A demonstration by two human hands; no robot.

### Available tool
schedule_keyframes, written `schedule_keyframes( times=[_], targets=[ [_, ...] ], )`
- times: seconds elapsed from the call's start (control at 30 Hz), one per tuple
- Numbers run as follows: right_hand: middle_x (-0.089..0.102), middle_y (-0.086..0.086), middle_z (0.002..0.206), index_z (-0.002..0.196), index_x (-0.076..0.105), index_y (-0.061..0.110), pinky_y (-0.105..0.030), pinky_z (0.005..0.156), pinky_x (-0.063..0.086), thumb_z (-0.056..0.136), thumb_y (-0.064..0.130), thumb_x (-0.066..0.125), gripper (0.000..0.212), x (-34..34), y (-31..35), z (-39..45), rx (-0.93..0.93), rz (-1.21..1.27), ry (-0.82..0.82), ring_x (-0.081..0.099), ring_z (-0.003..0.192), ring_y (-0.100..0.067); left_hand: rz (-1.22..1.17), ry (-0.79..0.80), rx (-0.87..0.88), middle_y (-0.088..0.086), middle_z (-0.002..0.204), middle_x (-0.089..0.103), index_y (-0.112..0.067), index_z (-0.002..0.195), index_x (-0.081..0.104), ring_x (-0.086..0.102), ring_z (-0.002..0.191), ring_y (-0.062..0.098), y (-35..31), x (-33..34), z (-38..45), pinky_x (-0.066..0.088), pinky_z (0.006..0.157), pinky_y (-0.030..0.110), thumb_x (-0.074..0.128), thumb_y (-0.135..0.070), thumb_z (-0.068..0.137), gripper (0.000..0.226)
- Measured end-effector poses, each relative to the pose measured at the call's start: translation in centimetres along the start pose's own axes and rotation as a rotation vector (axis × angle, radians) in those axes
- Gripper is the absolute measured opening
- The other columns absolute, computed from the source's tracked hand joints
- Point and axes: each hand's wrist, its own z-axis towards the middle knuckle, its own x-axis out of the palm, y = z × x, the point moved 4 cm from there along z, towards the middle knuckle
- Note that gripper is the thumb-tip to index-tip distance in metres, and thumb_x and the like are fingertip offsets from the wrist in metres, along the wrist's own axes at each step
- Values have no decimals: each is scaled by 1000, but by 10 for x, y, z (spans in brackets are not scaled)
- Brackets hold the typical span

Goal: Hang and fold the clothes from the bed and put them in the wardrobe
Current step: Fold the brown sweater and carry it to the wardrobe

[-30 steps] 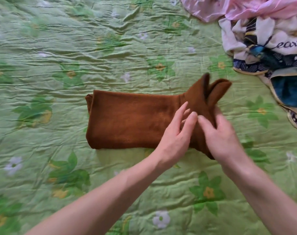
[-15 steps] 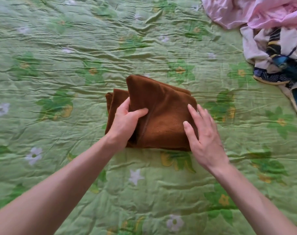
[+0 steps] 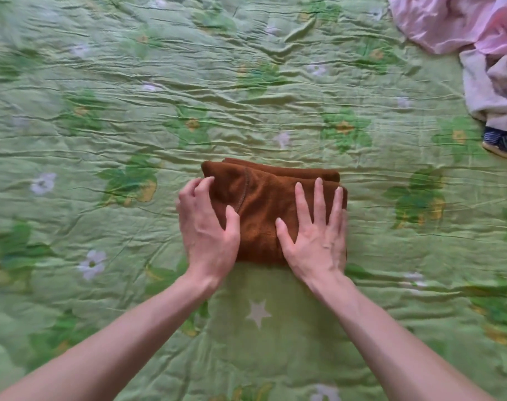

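Bright, soft, even daylight fills the view, with no glare. The arms throw a faint shadow on the bed (image 3: 101, 82) just below the brown cloth (image 3: 263, 204). The centre is fairly sharp; toward the left and right edges the quilt's flower print smears and softens, and wide-angle bending curves its wrinkles.

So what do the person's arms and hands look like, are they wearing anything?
Nothing is worn that shows. Both arms are bare from the bottom edge of the picture to the wrists, with no sleeves. The left hand and right hand have no gloves, rings, watch or bracelets. The fingers have short, plain nails.
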Motion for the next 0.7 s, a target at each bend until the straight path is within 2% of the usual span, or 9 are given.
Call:
schedule_keyframes(
  times=[0.07,0.13,0.23,0.37,0.53,0.6,0.7],
  targets=[
    [-10,-1,174,165,5,34,-56,127,12,96,68,30,81,4,0,3,29,-6,2,-10,159,-35,160,143,318,8,159,41,-12,152,47,32,151,23,-12,13,-4,24,126,42,58,-27,99,56],
    [-9,0,174,165,4,35,-55,127,13,95,69,29,82,5,-5,5,51,36,-5,-9,159,-33,320,287,481,9,168,33,-15,158,41,21,159,26,-12,32,-6,20,128,49,47,-39,104,59],
    [-10,4,174,165,1,38,-53,127,15,94,73,31,84,3,-14,9,110,95,-17,-7,160,-31,410,387,462,9,172,22,-19,162,35,14,161,26,-8,50,1,20,128,50,35,-50,104,66],
    [-14,7,173,163,-2,41,-50,127,10,95,74,38,86,2,-17,15,160,188,15,-6,160,-29,428,394,470,7,175,8,-26,165,24,2,162,25,2,58,9,12,130,48,35,-56,102,71],
    [8,6,174,164,18,34,-48,128,17,97,66,40,78,2,-23,12,134,340,-152,6,160,-26,459,514,422,3,174,-17,-34,167,1,-20,159,22,18,69,17,0,131,47,24,-66,97,81],
    [10,4,173,164,22,30,-47,128,17,97,63,44,78,3,-27,9,94,358,-183,6,160,-26,483,588,420,6,174,-16,-30,167,3,-20,159,24,12,68,22,-1,130,48,21,-66,93,84],
    [5,6,174,164,20,34,-45,129,13,95,67,45,81,3,-32,9,2,346,-131,4,160,-27,503,559,371,17,174,3,-16,161,28,-4,161,33,-7,67,26,0,130,50,30,-53,93,78]
  ],
)
